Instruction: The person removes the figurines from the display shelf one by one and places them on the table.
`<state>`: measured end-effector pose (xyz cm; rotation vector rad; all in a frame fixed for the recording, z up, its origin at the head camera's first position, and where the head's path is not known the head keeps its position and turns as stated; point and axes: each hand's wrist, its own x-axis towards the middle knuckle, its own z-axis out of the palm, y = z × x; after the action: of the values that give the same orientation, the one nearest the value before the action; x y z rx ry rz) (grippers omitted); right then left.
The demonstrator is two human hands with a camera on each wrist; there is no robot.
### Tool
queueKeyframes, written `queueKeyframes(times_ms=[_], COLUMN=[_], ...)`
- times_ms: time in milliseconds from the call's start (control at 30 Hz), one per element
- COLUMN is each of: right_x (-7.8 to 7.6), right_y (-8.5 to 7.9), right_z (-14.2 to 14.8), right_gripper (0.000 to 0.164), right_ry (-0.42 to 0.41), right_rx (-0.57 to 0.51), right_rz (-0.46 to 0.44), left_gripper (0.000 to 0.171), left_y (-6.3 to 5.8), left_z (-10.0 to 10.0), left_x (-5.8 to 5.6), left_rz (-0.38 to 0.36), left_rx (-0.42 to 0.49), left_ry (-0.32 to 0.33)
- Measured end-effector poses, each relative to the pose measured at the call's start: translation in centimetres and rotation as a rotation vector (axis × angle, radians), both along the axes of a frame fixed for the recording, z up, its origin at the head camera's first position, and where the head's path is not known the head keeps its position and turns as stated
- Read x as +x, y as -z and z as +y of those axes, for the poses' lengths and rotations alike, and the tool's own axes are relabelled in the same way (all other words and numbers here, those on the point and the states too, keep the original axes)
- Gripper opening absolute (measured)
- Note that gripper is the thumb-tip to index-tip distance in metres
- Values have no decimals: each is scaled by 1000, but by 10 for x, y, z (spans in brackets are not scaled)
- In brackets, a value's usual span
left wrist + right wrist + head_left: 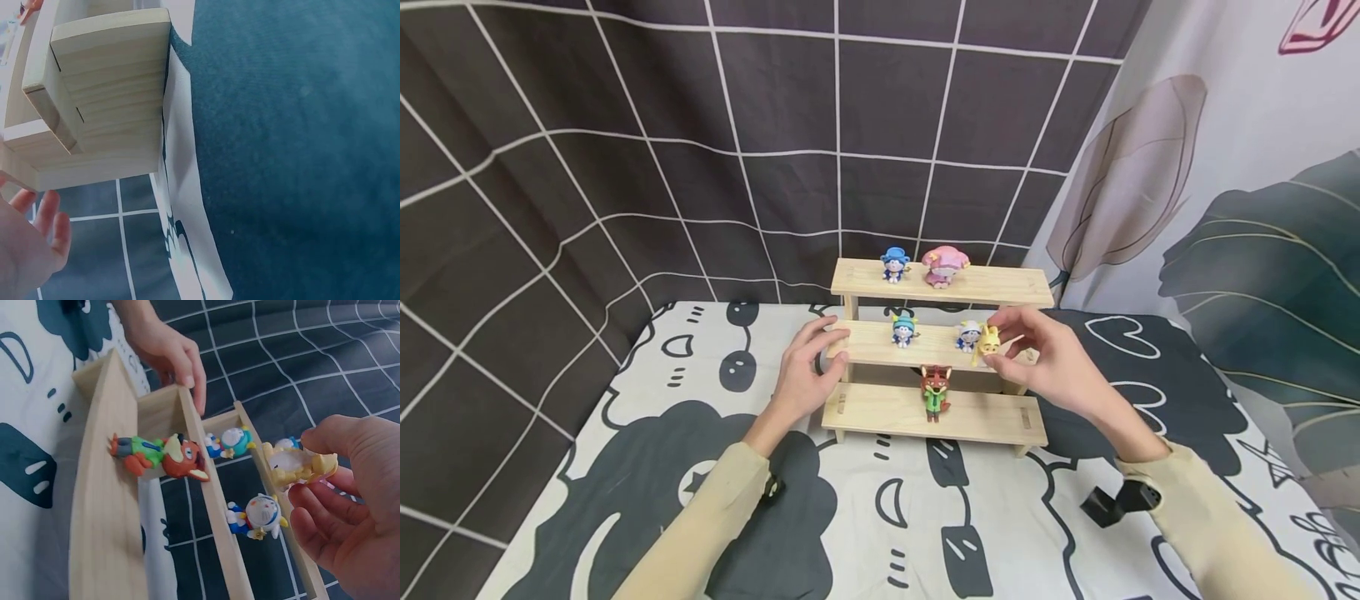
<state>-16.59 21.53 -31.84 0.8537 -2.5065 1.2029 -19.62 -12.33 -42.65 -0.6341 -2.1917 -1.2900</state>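
My right hand [1048, 354] pinches a small yellow figurine [990, 340] between thumb and fingers, at the right part of the middle tier. In the right wrist view, the yellow figurine [300, 465] shows its pale side. Just left of it stands a white-capped blue figurine [968, 335]. My left hand [808, 367] holds the left end of the middle board of a three-tier wooden shelf [868, 343], thumb at the front edge. Farther left on that board is a figurine in a teal hat [903, 331]. A fox figurine [935, 393] in a green shirt stands on the bottom tier.
On the top tier stand a blue-hatted figurine [894, 264] and a pink figurine [945, 267]. The shelf rests on a black-and-white patterned cloth [865, 508]. A dark grid curtain [782, 192] hangs behind, a leaf-patterned one [1150, 167] on the right.
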Motion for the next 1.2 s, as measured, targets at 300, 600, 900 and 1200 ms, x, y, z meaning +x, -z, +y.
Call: queueKeyframes(times_ms=[300, 600, 900, 1200], right_x=[12, 24, 32, 42], right_y=[12, 24, 36, 55], right_z=[-2, -15, -29, -48], right_gripper=[42, 43, 43, 43], right_ry=[-43, -87, -136, -195], right_rx=[4, -10, -44, -105], right_rz=[-3, -38, -64, -64], left_gripper=[32, 32, 31, 31], left_y=[1, 2, 2, 3], left_z=[0, -1, -1, 0], left_x=[0, -2, -1, -3], left_rz=[-1, 31, 40, 56], left_rx=[-2, -6, -8, -11], left_ry=[-5, -17, -9, -9])
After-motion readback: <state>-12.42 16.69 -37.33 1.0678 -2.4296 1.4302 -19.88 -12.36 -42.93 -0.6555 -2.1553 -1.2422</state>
